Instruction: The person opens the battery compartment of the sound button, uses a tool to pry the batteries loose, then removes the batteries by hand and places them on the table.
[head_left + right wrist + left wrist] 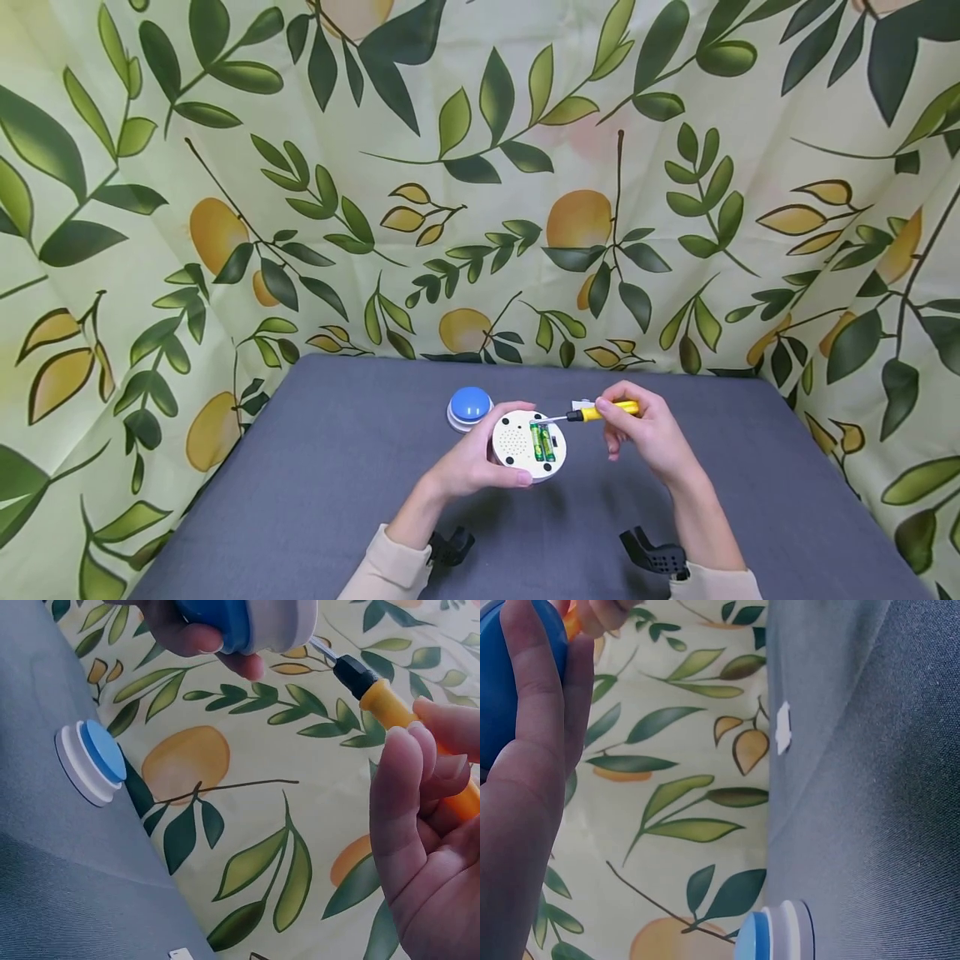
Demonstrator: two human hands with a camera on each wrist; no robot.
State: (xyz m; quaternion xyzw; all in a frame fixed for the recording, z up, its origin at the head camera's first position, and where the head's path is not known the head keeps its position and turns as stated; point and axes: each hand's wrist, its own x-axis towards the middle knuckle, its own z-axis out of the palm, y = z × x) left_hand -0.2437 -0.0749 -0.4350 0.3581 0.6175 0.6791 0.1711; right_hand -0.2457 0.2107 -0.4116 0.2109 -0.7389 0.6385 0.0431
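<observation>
My left hand (472, 458) grips a round push-button device (510, 460), its white underside turned up toward the head view. Two green batteries (542, 443) lie side by side in its uncovered compartment. Speaker holes and dark round feet show around them. The blue dome (499, 697) of this device rests against the left fingers in the left wrist view. My right hand (652, 437) pinches a yellow-handled screwdriver (611, 411) with a black collar. Its metal shaft points left, the tip at the upper end of the batteries; in the right wrist view the tip (319, 643) overlaps the device's white rim.
A second blue-domed button (471, 405) with a white base stands on the grey table (337, 467) behind my left hand. A small white piece (180, 954) lies on the table behind the screwdriver. Leaf-and-fruit patterned cloth (465, 275) hangs around the back and sides.
</observation>
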